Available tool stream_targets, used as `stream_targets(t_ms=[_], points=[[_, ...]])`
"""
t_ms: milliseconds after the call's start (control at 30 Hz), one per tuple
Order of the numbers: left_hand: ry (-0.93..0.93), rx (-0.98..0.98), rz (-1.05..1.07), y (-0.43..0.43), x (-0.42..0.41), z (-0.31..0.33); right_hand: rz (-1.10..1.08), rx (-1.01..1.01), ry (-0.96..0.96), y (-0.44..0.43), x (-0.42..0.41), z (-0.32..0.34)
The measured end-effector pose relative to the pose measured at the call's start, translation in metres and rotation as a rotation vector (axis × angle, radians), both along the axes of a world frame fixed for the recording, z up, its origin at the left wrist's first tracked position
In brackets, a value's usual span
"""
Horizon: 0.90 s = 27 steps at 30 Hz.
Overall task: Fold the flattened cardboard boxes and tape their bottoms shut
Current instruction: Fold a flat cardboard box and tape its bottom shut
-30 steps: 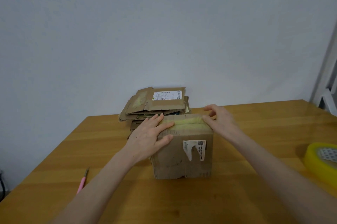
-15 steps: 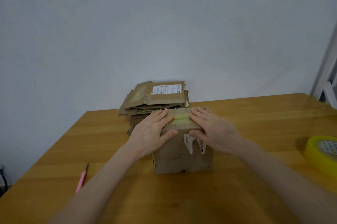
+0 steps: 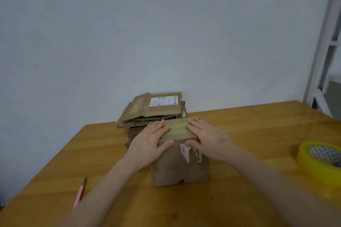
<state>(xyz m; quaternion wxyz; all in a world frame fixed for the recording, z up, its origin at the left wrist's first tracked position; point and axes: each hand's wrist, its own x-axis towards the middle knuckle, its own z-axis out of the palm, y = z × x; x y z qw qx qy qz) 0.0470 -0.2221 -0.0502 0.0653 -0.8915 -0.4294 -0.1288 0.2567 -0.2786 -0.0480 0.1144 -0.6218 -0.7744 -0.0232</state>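
A box (image 3: 177, 169) is standing on the desk (image 3: 258, 127) at the centre of the frame, its top flaps lying folded shut, so its inside is hidden. A yellowish strip (image 3: 178, 128) is running across the top between the two hands. The left hand (image 3: 149, 141) is pressing flat on the top's left part, fingers straight and thumb lying on the front face. The right hand (image 3: 208, 140) is pressing flat on the right part, its thumb resting by a torn white label (image 3: 185, 153) whose print is too small to read.

Just behind the box, a stack (image 3: 147, 114) of flattened boxes is lying against the wall; the top one is carrying a white shipping label (image 3: 163, 101), unreadable. A yellow tape roll (image 3: 313, 165) is sitting at the right edge, well apart from the box. A pink-handled tool (image 3: 79, 192) is lying at lower left. A white frame (image 3: 324, 42) is rising at upper right.
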Motion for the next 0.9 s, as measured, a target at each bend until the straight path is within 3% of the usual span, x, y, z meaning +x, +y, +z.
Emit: stream_targets(t_ms=[400,567,667,800,900], points=[[0.279,0.05,0.118,-0.012,0.015,0.016,-0.079,-0.016,0.034,-0.011,0.0,0.006],[0.103,0.095,0.011,-0.027,0.042,0.032,-0.11,-0.039,0.076,-0.02,0.014,0.014],[-0.067,0.165,-0.107,-0.042,0.084,0.04,-0.161,-0.004,0.262,-0.032,0.035,0.014],[-0.123,0.126,-0.231,-0.055,0.148,0.032,-0.404,0.092,0.414,-0.054,0.073,0.004],[-0.146,0.027,-0.303,-0.067,0.199,0.016,-0.595,0.121,0.348,-0.072,0.102,-0.009]])
